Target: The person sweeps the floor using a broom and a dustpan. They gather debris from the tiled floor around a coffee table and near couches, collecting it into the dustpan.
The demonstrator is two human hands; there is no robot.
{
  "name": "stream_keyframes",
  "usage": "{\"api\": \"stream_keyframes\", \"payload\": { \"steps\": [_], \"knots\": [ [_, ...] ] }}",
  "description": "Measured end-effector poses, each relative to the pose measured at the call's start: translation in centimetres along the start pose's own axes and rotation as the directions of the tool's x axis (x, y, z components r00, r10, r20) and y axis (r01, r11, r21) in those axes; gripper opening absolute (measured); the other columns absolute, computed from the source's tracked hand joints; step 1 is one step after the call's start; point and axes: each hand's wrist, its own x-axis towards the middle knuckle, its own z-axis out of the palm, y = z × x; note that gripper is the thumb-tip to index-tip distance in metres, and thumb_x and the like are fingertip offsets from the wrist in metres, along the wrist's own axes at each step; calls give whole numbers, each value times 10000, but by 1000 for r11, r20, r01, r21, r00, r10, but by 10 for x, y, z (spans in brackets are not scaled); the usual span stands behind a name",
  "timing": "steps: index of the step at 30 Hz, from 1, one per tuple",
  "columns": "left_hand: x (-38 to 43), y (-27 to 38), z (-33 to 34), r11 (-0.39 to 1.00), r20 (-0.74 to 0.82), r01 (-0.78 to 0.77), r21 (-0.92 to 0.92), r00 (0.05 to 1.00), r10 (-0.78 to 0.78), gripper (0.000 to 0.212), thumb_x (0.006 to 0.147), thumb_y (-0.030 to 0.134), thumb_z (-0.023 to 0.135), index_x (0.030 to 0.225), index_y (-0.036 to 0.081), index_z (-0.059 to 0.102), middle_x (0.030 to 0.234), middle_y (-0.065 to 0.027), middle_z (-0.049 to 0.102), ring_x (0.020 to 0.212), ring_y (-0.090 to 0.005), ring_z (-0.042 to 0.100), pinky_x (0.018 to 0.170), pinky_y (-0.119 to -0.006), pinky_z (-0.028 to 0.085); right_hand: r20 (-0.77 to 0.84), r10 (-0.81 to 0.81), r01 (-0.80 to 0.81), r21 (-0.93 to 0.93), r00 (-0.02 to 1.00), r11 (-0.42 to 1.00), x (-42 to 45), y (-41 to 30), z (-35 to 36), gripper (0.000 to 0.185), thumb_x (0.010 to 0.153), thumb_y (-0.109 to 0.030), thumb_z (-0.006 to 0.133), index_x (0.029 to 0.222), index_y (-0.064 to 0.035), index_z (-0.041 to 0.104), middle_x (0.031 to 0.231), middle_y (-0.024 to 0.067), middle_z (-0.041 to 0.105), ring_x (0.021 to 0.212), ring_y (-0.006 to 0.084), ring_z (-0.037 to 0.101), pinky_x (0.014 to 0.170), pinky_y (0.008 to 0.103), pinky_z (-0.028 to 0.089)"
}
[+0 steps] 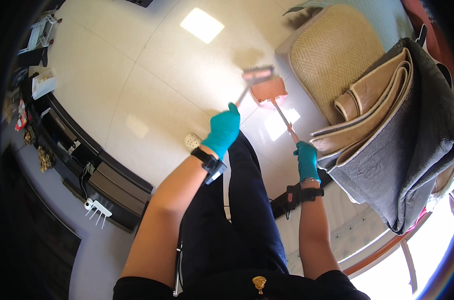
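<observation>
My left hand (225,129), in a teal glove, grips the handle of a broom (257,74) with a pink head and dark bristles. The broom head looks blurred and lies at the far lip of a pink dustpan (268,90). My right hand (307,159), gloved in the same teal, holds the dustpan's long handle (283,114). The pan rests on or just above the pale tiled floor (167,105); which of the two I cannot tell. Whether anything lies inside the pan is too unclear to see.
A woven-topped seat (336,56) stands right of the dustpan, with a folded grey and tan padded cover (396,138) heaped beside it. Along the left runs a low dark cabinet (118,183) with a white router (99,210). A white box (43,84) sits near its far end.
</observation>
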Motion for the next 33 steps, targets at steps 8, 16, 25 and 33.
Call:
{"api": "stream_keyframes", "payload": {
  "steps": [8,16,25,33],
  "knots": [
    [134,-9,55,993,-238,77,86,970,-54,395,732,53,472,1048,-175,403,512,-120,537,405,-234,532,344,-346,393,23,268,-267,177,963,947,-5,2,5,214,761,-257,501,723,-49,534,525,13,466,378,72,346,335,223,267],
    [11,23,59,989,154,-149,-24,977,150,322,726,74,493,987,-113,463,487,-87,528,391,-208,522,341,-358,376,1,309,-308,75,951,949,1,-7,4,262,754,-276,494,621,-51,518,448,-6,397,334,88,317,322,235,245],
    [80,-22,-9,999,-323,36,6,946,-33,156,762,81,480,864,-35,496,465,-49,492,407,-199,523,339,-315,386,102,-203,224,-289,974,931,52,61,11,256,764,-241,465,634,-29,531,451,9,411,344,110,332,337,267,251],
    [125,-34,47,978,-242,179,105,959,-150,440,700,60,488,1062,-175,403,502,-62,522,421,-185,532,368,-319,406,178,-405,442,-355,897,824,67,73,15,268,764,-228,460,628,-12,542,452,20,419,346,116,345,340,274,254]
  ]
}}
